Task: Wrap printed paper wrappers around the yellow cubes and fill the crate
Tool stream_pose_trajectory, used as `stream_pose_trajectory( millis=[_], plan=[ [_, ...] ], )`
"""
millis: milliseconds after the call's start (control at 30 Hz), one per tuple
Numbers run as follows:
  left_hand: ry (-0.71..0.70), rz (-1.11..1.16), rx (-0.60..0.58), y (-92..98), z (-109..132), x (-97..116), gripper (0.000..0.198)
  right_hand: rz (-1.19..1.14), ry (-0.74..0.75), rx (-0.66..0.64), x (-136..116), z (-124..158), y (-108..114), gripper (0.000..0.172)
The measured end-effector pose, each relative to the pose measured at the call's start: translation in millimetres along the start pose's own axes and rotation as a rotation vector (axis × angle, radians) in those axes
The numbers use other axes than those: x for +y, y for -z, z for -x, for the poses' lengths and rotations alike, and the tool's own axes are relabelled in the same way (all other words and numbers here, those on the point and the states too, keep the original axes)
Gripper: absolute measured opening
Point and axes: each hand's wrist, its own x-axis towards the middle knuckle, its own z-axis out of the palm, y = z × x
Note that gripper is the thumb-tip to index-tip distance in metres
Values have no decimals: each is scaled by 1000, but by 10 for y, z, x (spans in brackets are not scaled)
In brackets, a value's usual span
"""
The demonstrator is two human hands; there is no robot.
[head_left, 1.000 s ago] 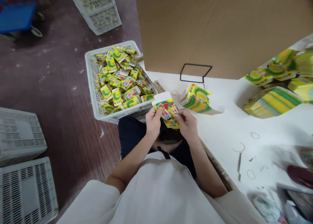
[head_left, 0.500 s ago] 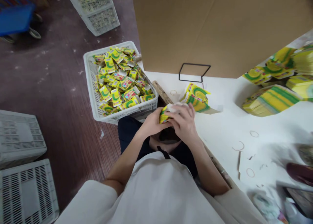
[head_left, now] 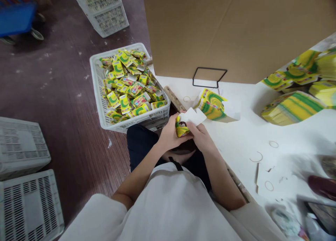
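Above my lap, both hands hold one small yellow-and-green printed carton whose white inner flaps stand unfolded. My left hand grips its left side with the fingers closed. On the right side, my right hand has its fingers closed on the carton by the white flaps. A stack of flat yellow-green cartons stands on the white table just beyond my right hand. To the left, a white plastic basket is heaped with small yellow cartons.
A large cardboard box and a black wire stand are at the table's back. More carton stacks lie to the right. Rubber bands are scattered about. Grey crates and a blue trolley stand on the floor.
The carton's white flaps, bunched and blurred under my right fingers before, now stand spread out to the right. My right hand has shifted slightly down, and my left hand slightly right.
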Motion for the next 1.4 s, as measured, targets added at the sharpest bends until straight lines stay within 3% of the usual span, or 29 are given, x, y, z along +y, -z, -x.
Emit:
stream_pose_trajectory(
  millis=[267,433,633,700,867,1033,1133,1200,1300,1400],
  plan=[
    [-17,-48,9,-42,7,24,73,-119,-38,9,44,27,-44,46],
    [-174,-69,12,-2,-18,-16,67,-128,-56,-12,61,27,-92,55],
    [-235,-71,60,35,-14,-23,52,-96,8,-28,39,25,-78,55],
    [-223,-81,17,43,-9,-25,48,-1,72,-45,-12,48,-61,54],
    [-87,-76,-20,-5,5,-149,70,364,252,-143,-121,118,-35,59],
    [-194,-92,23,-65,-4,-245,56,434,314,-157,-47,107,-55,64],
    [-204,-220,71,11,-14,-160,66,420,316,-15,21,73,-28,60],
    [-146,-318,42,105,-23,-79,60,447,323,40,46,55,6,58],
    [-88,-370,-2,251,-44,8,53,550,332,-67,58,40,69,53],
    [-108,-391,-28,354,-71,41,53,606,316,-165,46,17,169,38]
  ],
)
